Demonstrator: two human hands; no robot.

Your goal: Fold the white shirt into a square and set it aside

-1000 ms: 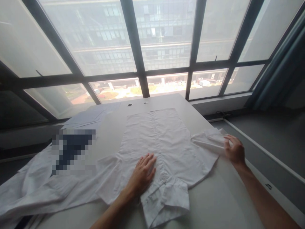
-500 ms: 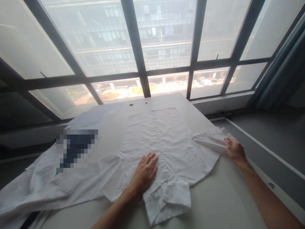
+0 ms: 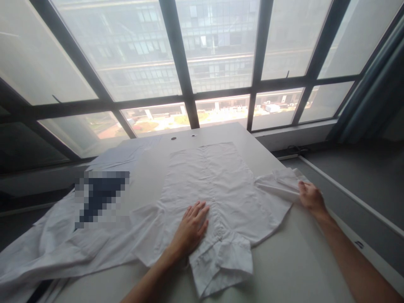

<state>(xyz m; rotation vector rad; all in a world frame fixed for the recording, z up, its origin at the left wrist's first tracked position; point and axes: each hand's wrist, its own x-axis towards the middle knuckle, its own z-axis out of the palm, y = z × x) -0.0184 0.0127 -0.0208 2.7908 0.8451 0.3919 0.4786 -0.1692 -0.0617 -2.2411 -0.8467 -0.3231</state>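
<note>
A white shirt (image 3: 221,181) lies spread on a white table (image 3: 284,261), its collar end toward me and a gathered seam running down its middle. My left hand (image 3: 192,225) rests flat on the shirt, left of the seam and just above the collar, fingers stretched out. At the right, my right hand (image 3: 311,198) pinches the cuff end of the shirt's sleeve (image 3: 279,181), which is drawn out to the side near the table's edge. The other sleeve reaches left, toward more white cloth.
More white garments (image 3: 57,248) lie heaped along the left side of the table, partly under a pixelated dark patch (image 3: 102,198). Tall windows (image 3: 217,46) stand behind the table. A blue-grey curtain (image 3: 372,92) hangs at the right, above a grey floor (image 3: 362,176).
Very little differs. My right hand has shifted slightly at the sleeve's end; my left hand stays flat on the shirt.
</note>
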